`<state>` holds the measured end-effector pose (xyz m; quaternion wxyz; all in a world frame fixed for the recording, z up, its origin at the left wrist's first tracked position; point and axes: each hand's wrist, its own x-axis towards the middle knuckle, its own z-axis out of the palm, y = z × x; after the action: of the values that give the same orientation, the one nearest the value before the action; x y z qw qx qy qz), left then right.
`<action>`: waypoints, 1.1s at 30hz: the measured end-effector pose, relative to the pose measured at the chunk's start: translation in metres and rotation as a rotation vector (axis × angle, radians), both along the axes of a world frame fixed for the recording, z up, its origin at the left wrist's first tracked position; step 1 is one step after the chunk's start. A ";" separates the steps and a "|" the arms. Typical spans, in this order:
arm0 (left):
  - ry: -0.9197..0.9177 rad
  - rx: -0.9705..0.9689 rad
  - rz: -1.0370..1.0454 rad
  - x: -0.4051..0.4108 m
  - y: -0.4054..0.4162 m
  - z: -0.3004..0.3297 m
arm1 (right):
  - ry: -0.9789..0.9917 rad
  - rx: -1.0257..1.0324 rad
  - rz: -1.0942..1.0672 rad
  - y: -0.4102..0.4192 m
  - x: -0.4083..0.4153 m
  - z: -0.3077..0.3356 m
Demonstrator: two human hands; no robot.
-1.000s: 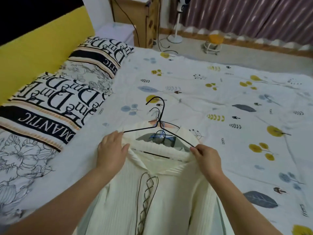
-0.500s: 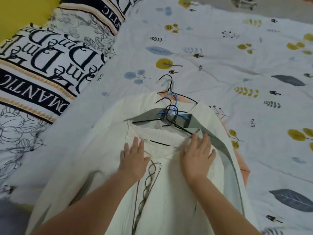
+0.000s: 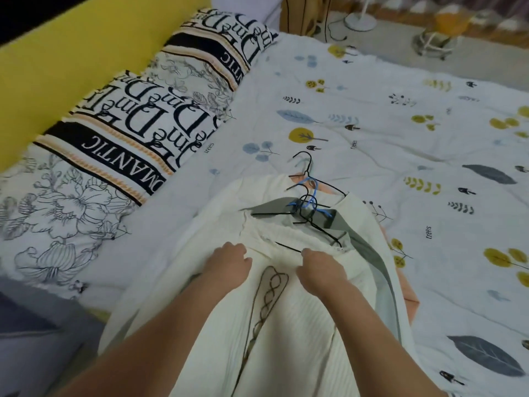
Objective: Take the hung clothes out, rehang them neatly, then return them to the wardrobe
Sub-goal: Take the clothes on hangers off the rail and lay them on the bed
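A cream ribbed top (image 3: 289, 333) with dark lacing down its front lies uppermost on a pile of clothes on the bed. Its black wire hanger (image 3: 312, 223) sits in the neckline. Under it show a grey garment (image 3: 369, 262) and a peach one (image 3: 406, 299), with further black hangers and a blue hanger (image 3: 313, 193) bunched at the top. My left hand (image 3: 226, 263) grips the cream fabric just below the collar on the left. My right hand (image 3: 320, 267) grips the fabric at the collar on the right, beside the hanger's bar.
The bed sheet (image 3: 386, 144) is white with a leaf print and stretches far to the right. Lettered pillows (image 3: 137, 118) line the yellow headboard (image 3: 71, 53) on the left. A fan base (image 3: 360, 20) and a bedside cabinet (image 3: 300, 12) stand on the floor beyond.
The clothes went from held up to lying flat on the bed. My hands pressed flat on the cream top, then curled and gathered the fabric under the collar.
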<state>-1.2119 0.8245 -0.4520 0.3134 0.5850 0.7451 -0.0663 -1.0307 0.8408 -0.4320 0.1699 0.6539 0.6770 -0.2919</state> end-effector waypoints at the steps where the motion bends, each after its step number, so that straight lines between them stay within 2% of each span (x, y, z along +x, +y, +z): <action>1: -0.012 0.026 0.028 -0.006 -0.007 0.014 | 0.022 0.014 0.022 -0.005 -0.007 0.011; 9: -0.112 0.200 0.222 -0.066 -0.095 0.120 | 0.073 0.136 0.244 -0.072 -0.077 0.109; 17: -0.160 0.453 0.412 -0.147 -0.238 0.220 | 0.233 0.357 0.402 -0.184 -0.161 0.221; 24: -0.046 0.697 0.617 -0.219 -0.387 0.299 | 0.383 0.468 0.646 -0.289 -0.241 0.294; 30: -0.036 0.848 0.917 -0.255 -0.488 0.344 | 0.524 0.447 0.898 -0.358 -0.313 0.338; 33: 0.041 0.918 1.073 -0.260 -0.531 0.357 | 0.588 0.448 1.055 -0.391 -0.346 0.352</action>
<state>-1.4716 0.2934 -0.0947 0.0100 0.2085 0.8891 0.4074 -1.3763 0.4496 -0.0802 -0.0425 0.1456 0.9704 -0.1878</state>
